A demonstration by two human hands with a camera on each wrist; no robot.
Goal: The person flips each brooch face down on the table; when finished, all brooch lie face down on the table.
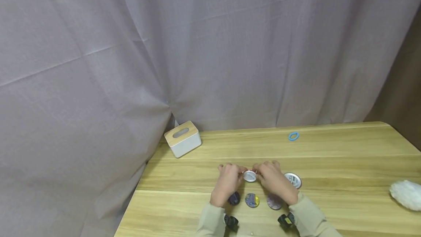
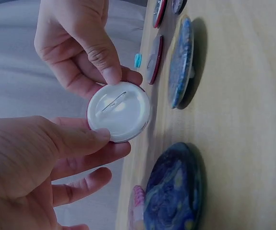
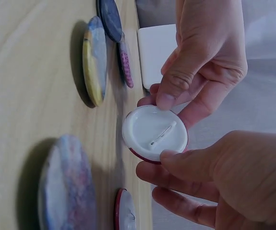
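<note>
A round pin-back badge [image 1: 250, 176] is held up between both hands, its white back and metal pin [image 3: 163, 132] facing the wearer. The left hand [image 1: 227, 182] pinches one side of it between thumb and fingers. On the opposite side, the right hand [image 1: 273, 180] pinches the rim the same way. Nearer the wearer lie a dark blue badge [image 1: 234, 198], a blue-and-yellow badge [image 1: 252, 200] and a pale purple badge [image 1: 274, 202]. Beyond the right wrist, another badge [image 1: 292, 180] lies back side up. A pink-patterned piece [image 3: 126, 62] is partly hidden in the right wrist view.
At the table's back left stands a white tissue box [image 1: 182, 139] with a wooden top. A blue ring [image 1: 293, 136] lies near the back edge, and a white fluffy object [image 1: 406, 195] at the far right. Behind the wooden table [image 1: 345, 164] hangs a grey curtain [image 1: 230, 54].
</note>
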